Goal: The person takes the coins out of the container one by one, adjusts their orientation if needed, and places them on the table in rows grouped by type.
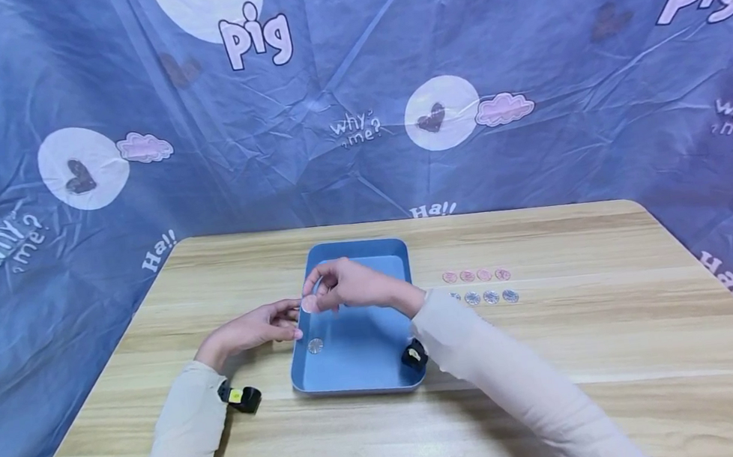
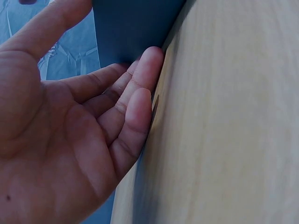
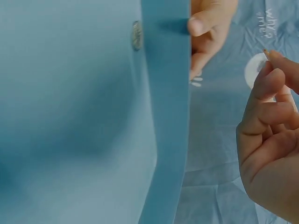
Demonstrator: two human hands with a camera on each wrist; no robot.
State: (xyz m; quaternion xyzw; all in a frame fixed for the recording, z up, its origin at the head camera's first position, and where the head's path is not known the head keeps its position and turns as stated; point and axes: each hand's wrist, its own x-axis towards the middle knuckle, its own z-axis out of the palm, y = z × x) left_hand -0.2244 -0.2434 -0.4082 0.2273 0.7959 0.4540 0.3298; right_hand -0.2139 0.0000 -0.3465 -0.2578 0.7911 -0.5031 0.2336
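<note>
My right hand (image 1: pixel 352 283) is over the left part of a blue tray (image 1: pixel 366 345), pinching a small pinkish coin (image 1: pixel 310 305) between thumb and finger. In the right wrist view the pinched coin (image 3: pixel 266 53) shows only as a thin coppery edge. A silvery coin (image 1: pixel 315 346) lies inside the tray near its left wall. At the tray's left side, my left hand (image 1: pixel 259 327) rests its relaxed fingers (image 2: pixel 148 70) against the outer wall, with the thumb by the rim. Nothing shows between the left hand's fingers.
On the wooden table (image 1: pixel 621 320), right of the tray, lie a row of pink coins (image 1: pixel 467 276) and, nearer, a row of silvery coins (image 1: pixel 491 297). My right forearm partly covers the silvery row. A blue printed cloth (image 1: pixel 360 176) hangs behind the table.
</note>
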